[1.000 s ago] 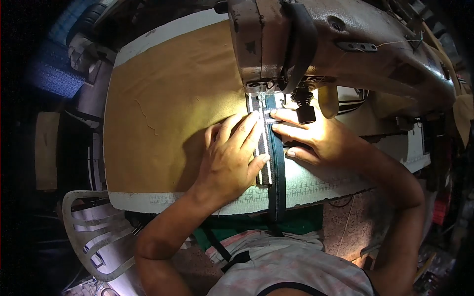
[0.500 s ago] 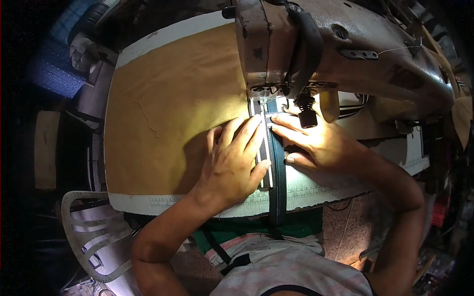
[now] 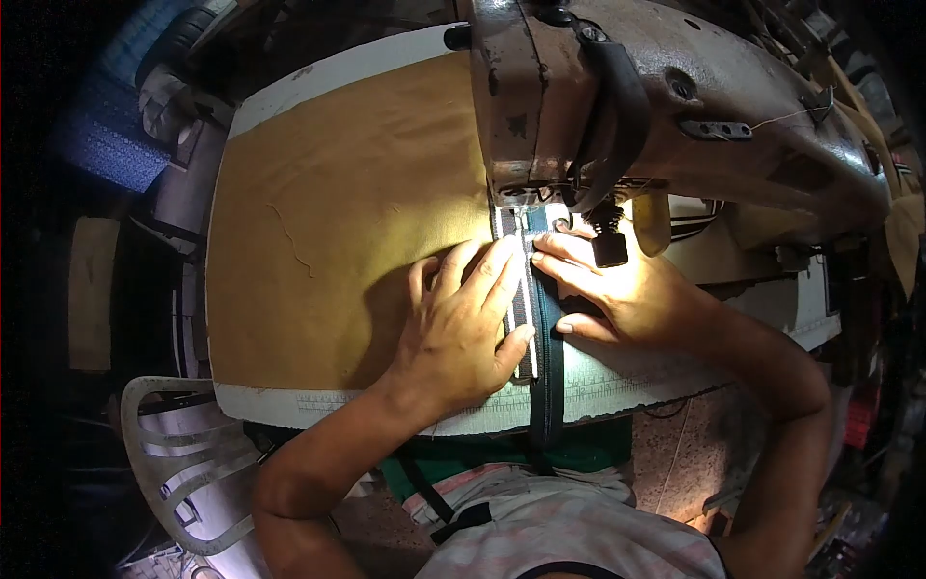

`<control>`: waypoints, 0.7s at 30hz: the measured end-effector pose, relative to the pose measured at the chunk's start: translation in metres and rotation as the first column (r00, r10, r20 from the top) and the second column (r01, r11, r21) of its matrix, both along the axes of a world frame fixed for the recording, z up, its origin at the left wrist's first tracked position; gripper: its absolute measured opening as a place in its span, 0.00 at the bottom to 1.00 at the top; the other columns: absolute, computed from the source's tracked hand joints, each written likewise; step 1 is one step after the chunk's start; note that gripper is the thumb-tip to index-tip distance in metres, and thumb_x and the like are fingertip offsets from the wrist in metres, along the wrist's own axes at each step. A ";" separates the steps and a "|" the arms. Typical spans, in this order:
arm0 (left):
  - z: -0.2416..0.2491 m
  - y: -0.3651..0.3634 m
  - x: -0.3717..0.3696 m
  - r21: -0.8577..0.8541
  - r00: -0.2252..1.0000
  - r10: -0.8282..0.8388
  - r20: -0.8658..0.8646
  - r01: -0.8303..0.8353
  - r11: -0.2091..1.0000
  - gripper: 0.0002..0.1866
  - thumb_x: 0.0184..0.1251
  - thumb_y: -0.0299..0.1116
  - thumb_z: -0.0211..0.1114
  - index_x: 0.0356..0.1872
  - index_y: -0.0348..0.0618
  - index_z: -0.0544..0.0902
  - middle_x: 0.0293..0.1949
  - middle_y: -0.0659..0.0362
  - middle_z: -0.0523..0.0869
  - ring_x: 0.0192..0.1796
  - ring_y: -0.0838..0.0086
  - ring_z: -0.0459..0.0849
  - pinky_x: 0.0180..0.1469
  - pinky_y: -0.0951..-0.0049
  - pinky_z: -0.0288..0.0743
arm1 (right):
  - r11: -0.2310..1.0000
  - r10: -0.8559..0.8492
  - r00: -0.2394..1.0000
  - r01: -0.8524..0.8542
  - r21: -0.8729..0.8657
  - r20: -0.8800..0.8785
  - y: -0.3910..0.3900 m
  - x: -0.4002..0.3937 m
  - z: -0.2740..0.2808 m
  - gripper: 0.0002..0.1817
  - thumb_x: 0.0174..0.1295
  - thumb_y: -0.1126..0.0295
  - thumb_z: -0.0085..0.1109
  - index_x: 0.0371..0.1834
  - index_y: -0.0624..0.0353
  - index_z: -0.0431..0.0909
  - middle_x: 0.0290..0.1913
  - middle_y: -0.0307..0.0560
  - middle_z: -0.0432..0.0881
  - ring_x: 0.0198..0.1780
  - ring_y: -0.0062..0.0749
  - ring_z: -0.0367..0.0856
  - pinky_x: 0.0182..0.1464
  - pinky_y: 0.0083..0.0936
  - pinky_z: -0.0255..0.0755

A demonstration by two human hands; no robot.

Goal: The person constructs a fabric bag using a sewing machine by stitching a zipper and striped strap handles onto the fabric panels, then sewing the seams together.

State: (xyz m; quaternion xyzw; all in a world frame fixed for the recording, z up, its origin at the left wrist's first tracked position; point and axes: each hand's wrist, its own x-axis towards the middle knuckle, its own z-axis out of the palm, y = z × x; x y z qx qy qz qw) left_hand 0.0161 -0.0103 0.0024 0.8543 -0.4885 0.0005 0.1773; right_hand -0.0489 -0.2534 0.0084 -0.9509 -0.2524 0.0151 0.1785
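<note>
A tan fabric panel (image 3: 328,232) lies flat on the white work surface, its right edge running beneath the sewing machine head (image 3: 540,106). Along that edge are a black-and-white striped strip (image 3: 522,357) and a dark teal zipper tape (image 3: 548,386), which hangs over the front edge. My left hand (image 3: 458,314) lies spread on the panel, fingertips and thumb on the striped strip. On the other side, my right hand (image 3: 617,289) rests with fingertips on the teal tape, close to the needle area, its fingers apart. The needle itself is hard to make out.
A pale slatted chair (image 3: 145,463) stands at the lower left. The machine arm (image 3: 772,145) stretches to the right above more cloth. A ruler marking (image 3: 328,400) runs along the front of the work surface (image 3: 260,403).
The view has shifted slightly, so the machine and work surface appear a little lower and farther right. Both hands keep nearly the same pose on the strips.
</note>
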 end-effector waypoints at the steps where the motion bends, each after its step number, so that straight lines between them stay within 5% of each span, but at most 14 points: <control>1: 0.000 0.000 0.000 0.007 1.000 -0.001 0.002 0.001 1.000 0.38 0.61 0.45 0.67 0.70 0.35 0.72 0.73 0.51 0.71 0.74 0.58 0.65 0.74 0.48 0.53 | 1.000 -0.013 1.000 0.012 -0.010 -0.012 0.001 0.000 0.000 0.40 0.63 0.49 0.68 0.73 0.61 0.70 0.74 0.52 0.70 0.74 0.53 0.69 0.73 0.44 0.64; 9: 0.000 0.000 0.000 0.020 1.000 -0.014 0.010 0.013 1.000 0.37 0.62 0.45 0.66 0.70 0.34 0.73 0.73 0.50 0.71 0.74 0.58 0.64 0.74 0.48 0.53 | 0.999 -0.012 0.999 0.014 -0.040 0.049 0.003 0.000 0.004 0.42 0.63 0.44 0.67 0.73 0.60 0.70 0.74 0.50 0.71 0.73 0.51 0.70 0.76 0.48 0.55; 21: -0.002 -0.002 0.005 0.019 1.000 -0.017 0.021 0.017 1.000 0.37 0.63 0.44 0.65 0.71 0.33 0.72 0.73 0.49 0.70 0.76 0.57 0.63 0.75 0.48 0.52 | 1.000 0.007 0.988 -0.007 0.001 0.157 0.002 0.007 0.006 0.40 0.62 0.45 0.68 0.70 0.62 0.73 0.71 0.54 0.73 0.71 0.50 0.73 0.71 0.43 0.67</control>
